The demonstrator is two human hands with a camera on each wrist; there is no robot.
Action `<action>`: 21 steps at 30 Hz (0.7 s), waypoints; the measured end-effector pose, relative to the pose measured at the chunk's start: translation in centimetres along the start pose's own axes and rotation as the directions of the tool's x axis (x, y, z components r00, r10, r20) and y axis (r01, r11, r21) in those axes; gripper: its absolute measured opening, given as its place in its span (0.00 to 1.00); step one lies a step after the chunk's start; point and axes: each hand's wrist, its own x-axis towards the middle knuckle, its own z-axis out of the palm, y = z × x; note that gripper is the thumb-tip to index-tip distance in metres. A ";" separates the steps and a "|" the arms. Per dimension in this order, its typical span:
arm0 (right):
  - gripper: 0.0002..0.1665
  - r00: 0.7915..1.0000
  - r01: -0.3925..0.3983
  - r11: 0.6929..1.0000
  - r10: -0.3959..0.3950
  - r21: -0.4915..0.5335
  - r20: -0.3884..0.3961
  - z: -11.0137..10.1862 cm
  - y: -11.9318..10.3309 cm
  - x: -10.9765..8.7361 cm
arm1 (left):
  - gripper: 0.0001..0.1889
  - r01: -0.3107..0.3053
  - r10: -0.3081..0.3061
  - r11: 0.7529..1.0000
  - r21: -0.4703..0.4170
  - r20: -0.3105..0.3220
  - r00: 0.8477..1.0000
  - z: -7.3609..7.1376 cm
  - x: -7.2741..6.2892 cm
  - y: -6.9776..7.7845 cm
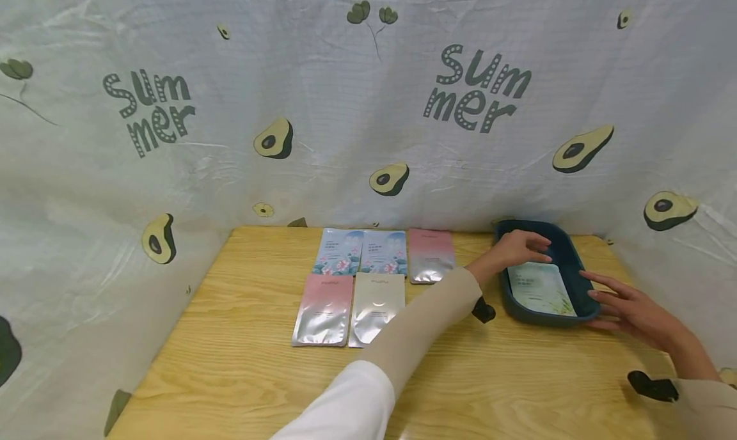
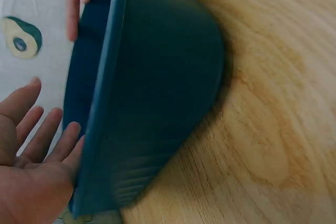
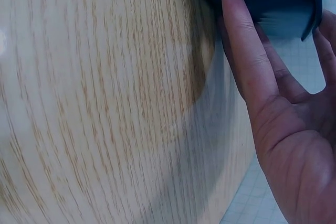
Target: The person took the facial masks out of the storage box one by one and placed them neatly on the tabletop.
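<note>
At the right of the table stands a dark blue plastic basin [image 1: 567,254] with a pale green sheet-mask sachet [image 1: 538,288] lying in it. My left hand [image 1: 514,248] reaches over the basin's left rim, fingers relaxed and holding nothing. In the left wrist view that hand [image 2: 37,150] is beside the rim, palm bare. My right hand [image 1: 639,312] is at the basin's outer right side, fingers extended. The right wrist view has its thumb [image 3: 244,45] straight, its tip against the basin wall [image 3: 278,3].
Left of the basin lie two blue floral sachets [image 1: 338,251], two pink-and-silver sachets [image 1: 430,254] and a cream-and-silver sachet [image 1: 377,306] in two rows on the wooden table [image 1: 242,363]. A printed curtain [image 1: 322,75] hangs behind the table's back edge.
</note>
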 end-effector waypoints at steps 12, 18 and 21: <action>0.34 1.000 0.007 1.000 -0.007 0.002 0.002 0.2 -0.3 0.2 | 0.27 0.056 -0.110 0.936 0.346 0.140 0.984 0.3 3.6 1.1; 0.34 0.999 0.027 0.997 -0.030 0.071 0.045 0.2 -0.2 -0.2 | 0.27 0.130 -0.227 0.878 0.461 0.160 0.961 1.1 4.4 2.2; 0.34 0.998 0.034 0.995 -0.039 0.091 0.049 0.1 0.1 -0.2 | 0.28 0.182 -0.292 0.859 0.478 0.165 0.942 1.4 4.5 2.3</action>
